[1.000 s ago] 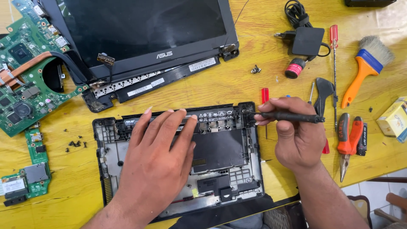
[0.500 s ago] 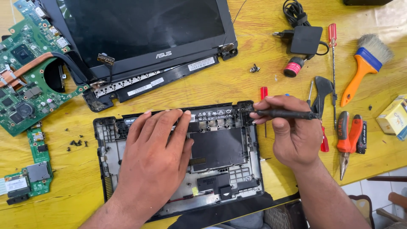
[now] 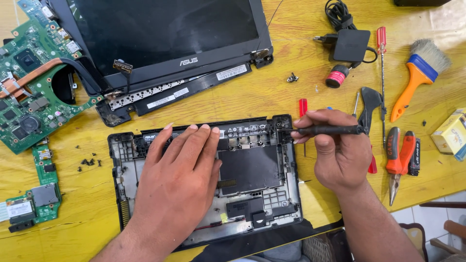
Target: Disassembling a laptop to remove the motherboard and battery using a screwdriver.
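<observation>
A black laptop bottom case (image 3: 252, 170) lies open on the yellow wooden table (image 3: 272, 92), insides up. My left hand (image 3: 177, 179) rests flat on the case's left half, fingers spread toward its far edge. My right hand (image 3: 340, 150) grips a black screwdriver (image 3: 327, 130) held level, its tip at the case's far right corner. A red-handled screwdriver (image 3: 303, 107) lies just behind that hand.
A detached laptop screen (image 3: 160, 34) with hinge strip lies at the back. Green circuit boards (image 3: 29, 82) sit at the left, small black screws (image 3: 90, 162) beside them. At the right are a charger (image 3: 350, 44), an orange-handled brush (image 3: 417, 77), red pliers (image 3: 395, 155) and a small box (image 3: 451, 133).
My right hand has shifted a little, keeping the screwdriver tip at the case's far right corner. My left hand stays flat on the case.
</observation>
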